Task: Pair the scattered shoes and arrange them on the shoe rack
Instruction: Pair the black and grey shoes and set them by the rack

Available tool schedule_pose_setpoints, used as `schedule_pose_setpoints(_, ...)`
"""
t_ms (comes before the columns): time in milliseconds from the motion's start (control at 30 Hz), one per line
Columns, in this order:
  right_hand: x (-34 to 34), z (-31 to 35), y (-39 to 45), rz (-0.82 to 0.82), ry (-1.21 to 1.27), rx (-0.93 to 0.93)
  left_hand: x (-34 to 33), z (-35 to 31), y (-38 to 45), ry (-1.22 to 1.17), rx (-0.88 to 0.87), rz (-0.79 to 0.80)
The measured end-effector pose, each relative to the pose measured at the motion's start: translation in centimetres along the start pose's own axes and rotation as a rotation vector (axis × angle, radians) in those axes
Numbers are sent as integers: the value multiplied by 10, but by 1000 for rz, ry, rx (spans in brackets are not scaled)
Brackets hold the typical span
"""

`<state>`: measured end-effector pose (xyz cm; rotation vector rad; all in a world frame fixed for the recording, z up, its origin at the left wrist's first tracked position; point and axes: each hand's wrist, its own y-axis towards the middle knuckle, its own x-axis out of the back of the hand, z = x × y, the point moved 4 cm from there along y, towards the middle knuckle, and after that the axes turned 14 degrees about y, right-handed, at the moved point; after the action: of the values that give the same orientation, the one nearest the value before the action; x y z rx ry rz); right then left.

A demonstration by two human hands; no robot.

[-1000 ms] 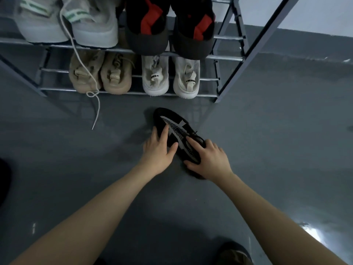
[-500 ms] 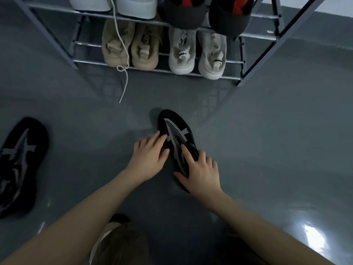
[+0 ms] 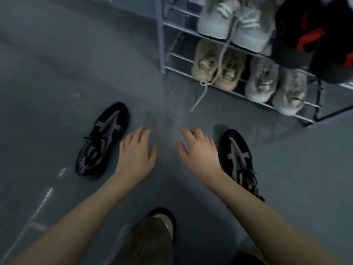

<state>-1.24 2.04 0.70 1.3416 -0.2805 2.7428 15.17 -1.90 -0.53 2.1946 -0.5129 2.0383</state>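
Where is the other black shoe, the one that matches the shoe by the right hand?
In the head view the matching black shoe lies on the grey floor at the left, just beyond the left hand, well away from the shoe rack.

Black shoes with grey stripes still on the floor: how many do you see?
2. One black shoe lies left of the left hand; the other black shoe lies beside the right hand, partly behind the forearm.
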Motion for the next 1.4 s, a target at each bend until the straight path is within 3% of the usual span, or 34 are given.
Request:
schedule_pose_setpoints(267,-92,67,56,296,-41,270,-32,106,5,107,273,107)
schedule_pose_setpoints(433,-120,83,66,338,-14,334,-50,139,25,163,338,221)
schedule_pose_setpoints(567,-130,86,80,346,-47,367,-44,139,27,23,312,143)
schedule_pose_setpoints(733,-115,65,80,276,-86,352,-34,101,12,-93,259,12)
schedule_pose_setpoints(933,-62,27,52,70,-75,300,-23,39,9,-177,206,-94)
schedule_pose_setpoints(1400,32,-116,-25,-20,-85,-70,-62,-133,10,-116,-89,58)
